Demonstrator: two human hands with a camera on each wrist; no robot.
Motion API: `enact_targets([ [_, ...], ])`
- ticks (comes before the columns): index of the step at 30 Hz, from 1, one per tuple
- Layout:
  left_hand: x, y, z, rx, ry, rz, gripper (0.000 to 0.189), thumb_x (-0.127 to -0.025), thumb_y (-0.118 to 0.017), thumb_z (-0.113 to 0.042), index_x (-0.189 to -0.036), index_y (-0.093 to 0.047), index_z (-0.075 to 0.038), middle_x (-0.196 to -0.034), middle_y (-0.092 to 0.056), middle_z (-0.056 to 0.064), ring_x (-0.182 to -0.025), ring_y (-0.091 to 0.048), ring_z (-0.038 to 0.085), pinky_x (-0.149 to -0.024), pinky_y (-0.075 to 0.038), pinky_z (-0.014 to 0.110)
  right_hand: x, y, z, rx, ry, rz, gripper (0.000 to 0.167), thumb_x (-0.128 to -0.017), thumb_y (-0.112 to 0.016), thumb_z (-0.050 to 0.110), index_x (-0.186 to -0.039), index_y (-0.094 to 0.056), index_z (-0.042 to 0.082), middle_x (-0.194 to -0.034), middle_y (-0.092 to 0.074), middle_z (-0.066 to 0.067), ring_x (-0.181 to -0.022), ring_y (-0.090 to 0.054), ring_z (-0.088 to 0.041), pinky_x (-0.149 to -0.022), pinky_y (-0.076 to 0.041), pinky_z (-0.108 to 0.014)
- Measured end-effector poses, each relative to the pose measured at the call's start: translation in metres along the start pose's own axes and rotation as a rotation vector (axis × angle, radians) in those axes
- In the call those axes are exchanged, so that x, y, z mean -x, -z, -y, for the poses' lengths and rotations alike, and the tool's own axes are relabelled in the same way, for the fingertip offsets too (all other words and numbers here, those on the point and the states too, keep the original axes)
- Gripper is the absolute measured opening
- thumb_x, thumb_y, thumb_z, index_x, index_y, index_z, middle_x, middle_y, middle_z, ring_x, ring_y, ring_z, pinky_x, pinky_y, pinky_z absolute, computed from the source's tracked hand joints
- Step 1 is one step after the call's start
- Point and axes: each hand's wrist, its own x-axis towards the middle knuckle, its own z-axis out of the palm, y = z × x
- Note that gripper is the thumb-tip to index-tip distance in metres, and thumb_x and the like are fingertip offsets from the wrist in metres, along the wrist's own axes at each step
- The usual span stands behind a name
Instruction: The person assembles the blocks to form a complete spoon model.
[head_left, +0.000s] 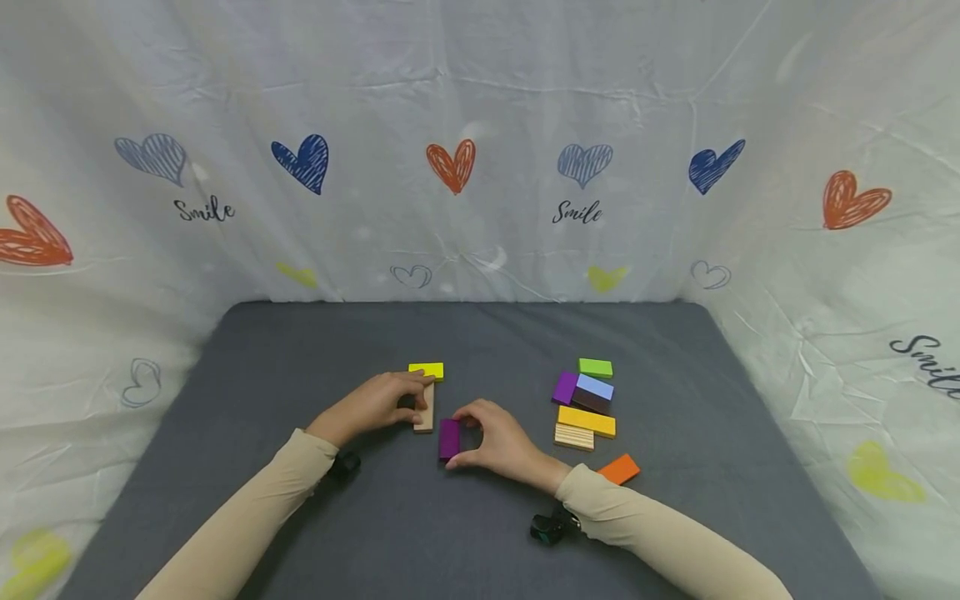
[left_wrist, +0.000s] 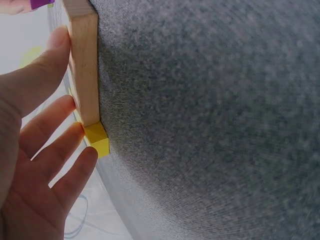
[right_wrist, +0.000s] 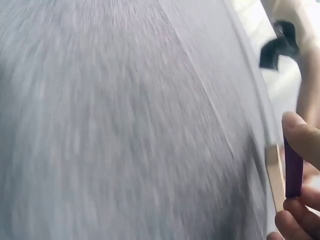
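Nearest to us, two beige sleeves (head_left: 247,512) reach in over the grey counter (head_left: 465,550), a small black device at each wrist. By the right sleeve we see an orange block (head_left: 619,468), partly covered by that arm. The right hand (head_left: 508,443) is curved into a wide pinch, its thumb at the near end and a finger at the far end of a purple block (head_left: 448,442), which it holds in the middle of the counter; we cannot tell whether the block's underside touches the cloth. Just to its left, across a narrow gap, lies a plain wooden block (head_left: 424,415), pointing away from us. The left hand (head_left: 375,408) is spread and relaxed rather than closed round anything: in its wrist view we find the thumb and fingertips resting along one side of the wood. At the far end of that block, touching it, a yellow block (head_left: 433,372) lies crosswise, with fingers close over it. Off to the right, well apart, we make out a cluster: a striped wooden piece (head_left: 573,437), then an amber block (head_left: 587,421), a dark brown piece (head_left: 591,402) against a light-blue block (head_left: 595,386) and a second purple block (head_left: 565,388), and farthest a green block (head_left: 596,367). Beyond the counter's edge hangs a white curtain (head_left: 495,83) printed with hearts and "Smile".
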Motion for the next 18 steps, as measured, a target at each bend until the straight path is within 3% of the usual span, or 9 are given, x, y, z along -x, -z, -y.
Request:
enact_targets([
  [6,-0.002,0.0,0.0,-0.038,0.001,-0.002,0.014,-0.081,-0.08,-0.026,-0.092,-0.071,-0.024,-0.143,-0.059,0.009,-0.131,-0.057,0.03,-0.104,-0.05,0.048,-0.003,-0.013,0.011,0.025,0.021,0.003,0.066,-0.068,-0.089,0.046,-0.122,-0.064,0.018,-0.109,-0.065,0.001,-0.099,-0.06,-0.013,-0.087,-0.051,-0.026],
  [18,-0.002,0.001,0.001,-0.022,-0.012,-0.007,0.014,-0.081,-0.08,-0.025,-0.092,-0.072,-0.023,-0.142,-0.059,0.009,-0.132,-0.057,0.03,-0.103,-0.05,0.048,-0.011,-0.025,0.02,0.075,0.086,0.0,0.064,-0.067,-0.089,0.047,-0.12,-0.065,0.019,-0.109,-0.064,0.004,-0.099,-0.058,-0.008,-0.087,-0.052,-0.024],
])
